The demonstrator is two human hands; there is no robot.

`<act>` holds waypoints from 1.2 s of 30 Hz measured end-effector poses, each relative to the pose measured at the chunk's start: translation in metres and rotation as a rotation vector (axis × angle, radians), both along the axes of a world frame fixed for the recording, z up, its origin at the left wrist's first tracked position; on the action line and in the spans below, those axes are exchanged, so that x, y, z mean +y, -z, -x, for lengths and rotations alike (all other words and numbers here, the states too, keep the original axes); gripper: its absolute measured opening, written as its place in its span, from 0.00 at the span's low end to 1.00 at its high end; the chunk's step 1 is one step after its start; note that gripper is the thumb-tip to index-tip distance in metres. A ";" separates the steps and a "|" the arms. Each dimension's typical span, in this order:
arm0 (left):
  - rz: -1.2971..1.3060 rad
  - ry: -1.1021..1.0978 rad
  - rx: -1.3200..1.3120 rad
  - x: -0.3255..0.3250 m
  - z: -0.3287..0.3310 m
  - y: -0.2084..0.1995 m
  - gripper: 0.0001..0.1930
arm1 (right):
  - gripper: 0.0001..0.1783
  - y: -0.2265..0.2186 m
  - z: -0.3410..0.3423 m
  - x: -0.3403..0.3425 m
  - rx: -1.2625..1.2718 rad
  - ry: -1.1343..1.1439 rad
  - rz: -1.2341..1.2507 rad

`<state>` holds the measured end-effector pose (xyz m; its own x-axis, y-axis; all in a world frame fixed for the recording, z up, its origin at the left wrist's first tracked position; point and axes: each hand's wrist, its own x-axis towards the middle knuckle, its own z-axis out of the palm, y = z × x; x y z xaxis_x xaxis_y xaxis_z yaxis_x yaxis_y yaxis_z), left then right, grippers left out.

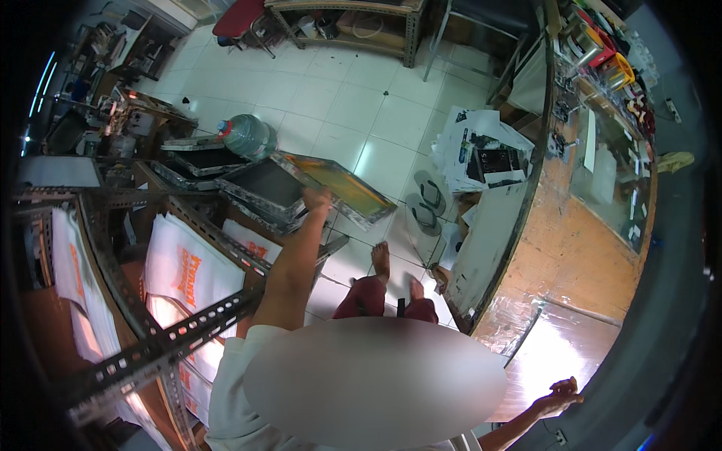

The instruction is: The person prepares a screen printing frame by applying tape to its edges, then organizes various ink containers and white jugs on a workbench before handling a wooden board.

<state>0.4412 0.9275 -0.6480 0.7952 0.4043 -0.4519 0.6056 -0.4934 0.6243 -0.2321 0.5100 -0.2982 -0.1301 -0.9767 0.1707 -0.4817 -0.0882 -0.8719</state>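
Note:
My left hand (317,198) is closed on the near edge of a screen printing frame with yellow-stained mesh (342,188), which leans at a tilt above the floor. Beside it, to the left, more frames lie stacked, the top one with dark grey mesh (265,183). A large clear blue water bottle (252,137) stands just behind these frames. Out to the far right, my right hand (558,398) is held by the near end of the wooden table (579,252). Its fingers are loosely bent and apart, with nothing seen in them.
At left, a slotted metal rack (192,325) holds stacks of white printed bags (180,263). Grey flip-flops (427,203) and stained paper sheets (470,139) lie on the tiled floor by the table. A red stool (239,18) and a low shelf (353,19) stand farther back.

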 end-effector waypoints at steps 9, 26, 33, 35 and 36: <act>-0.037 0.088 -0.071 0.025 -0.099 -0.046 0.33 | 0.40 0.014 -0.182 -0.020 0.191 -0.218 -0.123; -0.342 -0.076 -0.018 0.140 -0.192 0.069 0.28 | 0.35 0.088 -0.475 -0.009 0.435 -0.824 -0.423; -0.439 -0.228 0.141 0.184 -0.163 0.086 0.28 | 0.28 0.109 -0.564 -0.007 0.588 -1.051 -0.523; -0.512 -0.187 0.086 0.183 -0.162 0.085 0.26 | 0.27 0.113 -0.574 -0.010 0.619 -1.081 -0.533; -0.545 -0.163 0.052 0.181 -0.162 0.081 0.26 | 0.26 0.113 -0.578 -0.009 0.609 -1.082 -0.537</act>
<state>0.6027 1.1084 -0.7293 0.6851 0.7056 -0.1809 0.7242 -0.6331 0.2733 0.3462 0.5007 -0.4117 0.6994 -0.5043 -0.5065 -0.7071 -0.3851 -0.5931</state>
